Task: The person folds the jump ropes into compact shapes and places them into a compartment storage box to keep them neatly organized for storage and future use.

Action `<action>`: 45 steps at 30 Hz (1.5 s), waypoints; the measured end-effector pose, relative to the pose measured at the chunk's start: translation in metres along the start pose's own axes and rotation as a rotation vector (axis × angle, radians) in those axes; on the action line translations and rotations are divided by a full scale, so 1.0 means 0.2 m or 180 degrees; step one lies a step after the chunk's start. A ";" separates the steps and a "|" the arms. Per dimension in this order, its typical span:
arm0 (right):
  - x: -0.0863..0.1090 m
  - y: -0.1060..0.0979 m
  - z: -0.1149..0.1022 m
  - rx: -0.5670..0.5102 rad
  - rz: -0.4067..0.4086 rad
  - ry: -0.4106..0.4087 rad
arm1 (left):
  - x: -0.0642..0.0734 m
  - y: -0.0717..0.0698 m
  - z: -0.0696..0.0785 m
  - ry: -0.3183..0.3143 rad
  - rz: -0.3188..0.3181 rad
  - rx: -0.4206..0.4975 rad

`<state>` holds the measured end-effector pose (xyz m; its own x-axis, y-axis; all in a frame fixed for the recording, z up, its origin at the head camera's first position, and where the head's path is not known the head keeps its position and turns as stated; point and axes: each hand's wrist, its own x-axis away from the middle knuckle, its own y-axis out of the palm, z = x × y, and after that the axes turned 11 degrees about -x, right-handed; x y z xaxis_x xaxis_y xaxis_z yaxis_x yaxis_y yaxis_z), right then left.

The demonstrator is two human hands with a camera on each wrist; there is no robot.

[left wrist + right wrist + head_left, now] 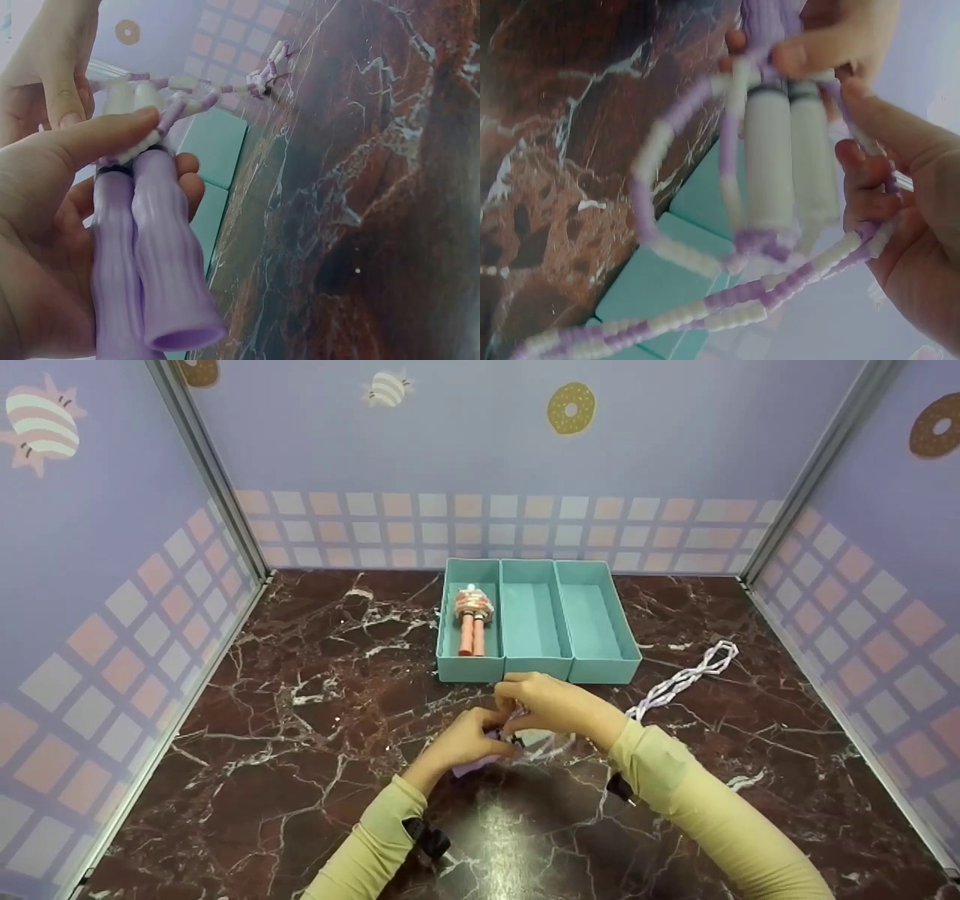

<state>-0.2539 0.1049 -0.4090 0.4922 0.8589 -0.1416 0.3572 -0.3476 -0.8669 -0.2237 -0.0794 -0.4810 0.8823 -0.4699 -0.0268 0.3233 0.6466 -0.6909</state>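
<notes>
The handles (169, 247) of a purple-and-white jump rope (769, 165) are gripped side by side in the left hand (469, 739), above the surface (300, 787) and in front of the tray (471, 670), apparently so that the pair is kept steady. Its beaded cord (735, 297) is grasped by the right hand (553, 703), probably to control the loops, with a length left trailing rightward.

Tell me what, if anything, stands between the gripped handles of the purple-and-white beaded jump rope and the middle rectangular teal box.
Beyond the left hand gripping the handles, only the right hand and the front wall of the middle box stand between.
</notes>
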 end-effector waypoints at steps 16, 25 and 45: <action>0.03 -0.03 0.17 -0.1855 -0.0401 0.0090 | 0.05 -0.03 0.05 0.0360 -0.0514 0.0264; 0.05 0.06 0.29 -0.2789 0.0186 -0.0225 | 0.04 -0.03 0.05 0.0259 -0.0297 0.1041; 0.17 0.22 0.35 -0.2285 0.1395 0.0358 | 0.02 -0.08 0.04 -0.0196 0.0466 0.0991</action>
<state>-0.2776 0.1444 -0.4865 0.7661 0.5615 -0.3127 0.5143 -0.8274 -0.2256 -0.2233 -0.0872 -0.4644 0.9429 -0.3277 -0.0592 0.2723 0.8612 -0.4291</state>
